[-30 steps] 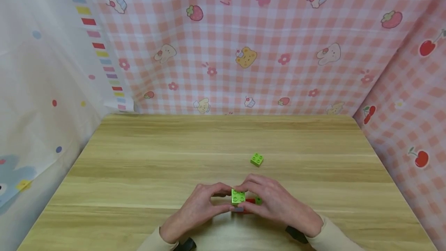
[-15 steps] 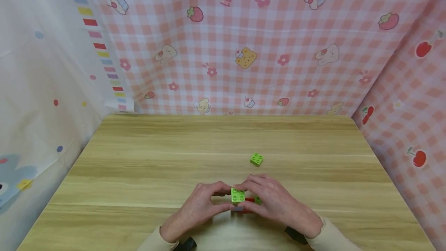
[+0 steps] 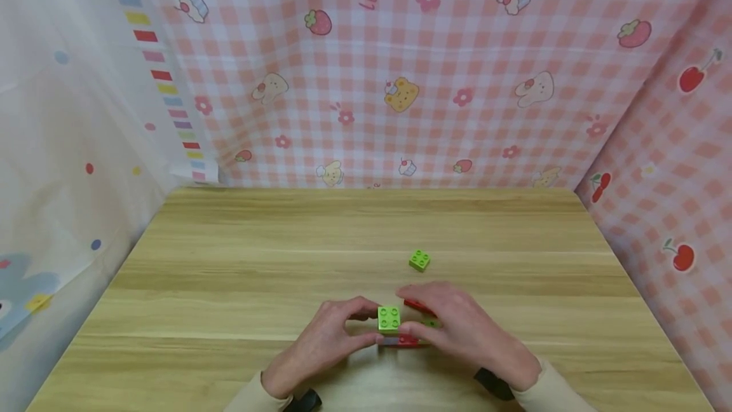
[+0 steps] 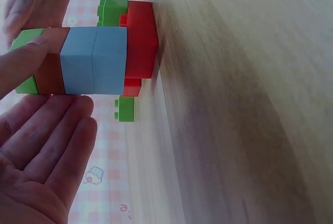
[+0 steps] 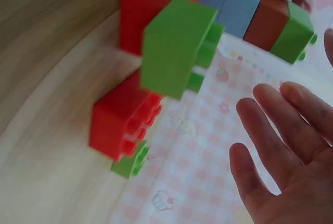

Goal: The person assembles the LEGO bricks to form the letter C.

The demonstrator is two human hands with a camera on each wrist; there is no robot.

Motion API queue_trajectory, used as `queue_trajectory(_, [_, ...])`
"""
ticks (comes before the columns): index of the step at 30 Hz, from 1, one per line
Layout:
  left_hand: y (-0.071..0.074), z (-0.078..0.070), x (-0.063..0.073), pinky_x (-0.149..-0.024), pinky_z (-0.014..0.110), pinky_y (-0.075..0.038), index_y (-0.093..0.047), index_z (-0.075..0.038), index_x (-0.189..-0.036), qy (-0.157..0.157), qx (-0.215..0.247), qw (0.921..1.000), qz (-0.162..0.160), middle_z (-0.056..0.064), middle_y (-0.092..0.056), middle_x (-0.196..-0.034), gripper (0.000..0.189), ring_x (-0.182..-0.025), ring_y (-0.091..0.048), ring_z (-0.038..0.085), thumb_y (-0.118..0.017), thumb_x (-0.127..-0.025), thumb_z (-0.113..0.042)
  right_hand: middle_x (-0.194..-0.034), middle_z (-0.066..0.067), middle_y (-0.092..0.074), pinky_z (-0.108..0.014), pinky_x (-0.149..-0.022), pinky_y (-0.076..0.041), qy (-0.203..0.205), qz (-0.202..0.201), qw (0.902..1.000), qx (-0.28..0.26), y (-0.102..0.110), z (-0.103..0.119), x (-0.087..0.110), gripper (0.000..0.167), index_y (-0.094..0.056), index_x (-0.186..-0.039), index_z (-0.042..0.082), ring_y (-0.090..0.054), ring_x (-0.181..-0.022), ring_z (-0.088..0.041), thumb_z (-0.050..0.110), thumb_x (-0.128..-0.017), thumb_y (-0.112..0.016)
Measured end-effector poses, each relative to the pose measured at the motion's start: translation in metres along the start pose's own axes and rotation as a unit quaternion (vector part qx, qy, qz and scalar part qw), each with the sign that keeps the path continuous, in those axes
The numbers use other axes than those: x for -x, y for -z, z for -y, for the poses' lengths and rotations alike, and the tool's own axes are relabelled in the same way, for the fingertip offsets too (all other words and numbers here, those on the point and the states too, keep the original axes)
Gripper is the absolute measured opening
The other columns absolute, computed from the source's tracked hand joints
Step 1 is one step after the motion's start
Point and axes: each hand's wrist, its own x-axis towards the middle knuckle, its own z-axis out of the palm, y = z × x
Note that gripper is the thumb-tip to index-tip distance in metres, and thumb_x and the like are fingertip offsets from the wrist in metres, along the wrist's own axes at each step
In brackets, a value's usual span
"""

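A tower of toy building bricks (image 4: 93,60) stands on the table: a green brick on top (image 3: 389,318), a brown one, two grey-blue ones, and a red brick (image 4: 141,39) at the bottom. My left hand (image 3: 327,339) pinches its upper part, thumb on one side and fingers on the other. Right of the tower, my right hand (image 3: 460,329) has its fingers spread and apart from the bricks. Beside the tower's foot is another green brick (image 5: 174,47). A separate red brick (image 5: 122,115) lies behind, partly covered by the right hand in the head view.
A loose green brick (image 3: 420,260) lies farther back on the wooden table (image 3: 257,227). Pink checked cloth (image 3: 354,56) hangs behind the table, with more cloth at both sides.
My right hand has come off the tower's top and moved slightly right, its fingers opening. More of the red bricks shows. The left hand has stayed on the tower.
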Motion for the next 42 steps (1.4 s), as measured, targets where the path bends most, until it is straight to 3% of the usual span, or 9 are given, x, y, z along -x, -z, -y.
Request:
queue_trajectory(4, [0.002,-0.001,0.001,-0.093,0.036,-0.058,-0.07,-0.012,-0.121,0.012,-0.01,0.9999,-0.003,0.002,-0.076,-0.116,0.034,-0.106,-0.072,0.019,-0.082,-0.091,-0.022,-0.125,0.001,-0.073,-0.049,-0.098,-0.056,-0.036,-0.017,0.9992,-0.003,0.003,-0.009,0.003,0.042,-0.071,-0.129,0.013,-0.067,-0.118,-0.022,0.036,-0.094,-0.077])
queue_trajectory(9, [0.004,-0.002,0.002,-0.094,0.036,-0.058,-0.069,-0.011,-0.123,0.016,-0.012,0.9998,0.001,0.002,-0.075,-0.118,0.035,-0.107,-0.071,0.021,-0.082,-0.091,-0.023,-0.128,-0.004,-0.071,-0.052,-0.101,-0.054,-0.079,-0.017,0.9967,-0.006,0.006,-0.023,0.006,0.039,-0.07,-0.13,0.011,-0.066,-0.121,-0.028,0.033,-0.098,-0.073])
queue_trajectory(17, [0.006,-0.005,0.002,-0.096,0.039,-0.057,-0.066,-0.013,-0.131,0.03,-0.004,0.9995,0.006,-0.002,-0.071,-0.126,0.047,-0.111,-0.069,0.021,-0.08,-0.092,-0.035,-0.13,-0.009,-0.07,-0.053,-0.103,-0.052,-0.083,-0.014,0.9964,0.003,0.008,-0.044,0.004,0.04,-0.069,-0.13,0.007,-0.065,-0.122,-0.03,0.031,-0.098,-0.073])
queue_trajectory(25, [0.005,-0.01,0.0,-0.096,0.037,-0.057,-0.068,-0.013,-0.129,-0.023,0.006,0.9988,-0.042,-0.004,-0.07,-0.125,0.046,-0.11,-0.067,0.014,-0.083,-0.089,-0.032,-0.133,-0.009,-0.068,-0.056,-0.106,-0.049,-0.105,0.027,0.9941,0.01,0.007,-0.053,-0.002,0.042,-0.067,-0.133,0.01,-0.062,-0.126,-0.032,0.034,-0.099,-0.071])
queue_trajectory(31, [0.003,-0.01,-0.002,-0.092,0.035,-0.058,-0.069,-0.014,-0.124,-0.059,0.003,0.9969,-0.053,0.0,-0.071,-0.122,0.039,-0.107,-0.068,0.013,-0.082,-0.09,-0.028,-0.132,-0.006,-0.069,-0.054,-0.106,-0.049,-0.11,0.062,0.9919,0.011,0.004,-0.055,-0.008,0.043,-0.067,-0.134,0.012,-0.062,-0.125,-0.029,0.036,-0.098,-0.073])
queue_trajectory(42, [0.002,-0.009,-0.004,-0.089,0.031,-0.059,-0.07,-0.013,-0.118,-0.075,-0.001,0.9957,-0.055,-0.002,-0.071,-0.117,0.034,-0.102,-0.068,0.012,-0.084,-0.088,-0.019,-0.125,0.001,-0.07,-0.048,-0.104,-0.052,-0.15,0.121,0.9813,-0.007,-0.003,-0.059,-0.017,0.044,-0.07,-0.13,0.014,-0.063,-0.116,-0.018,0.038,-0.094,-0.077])
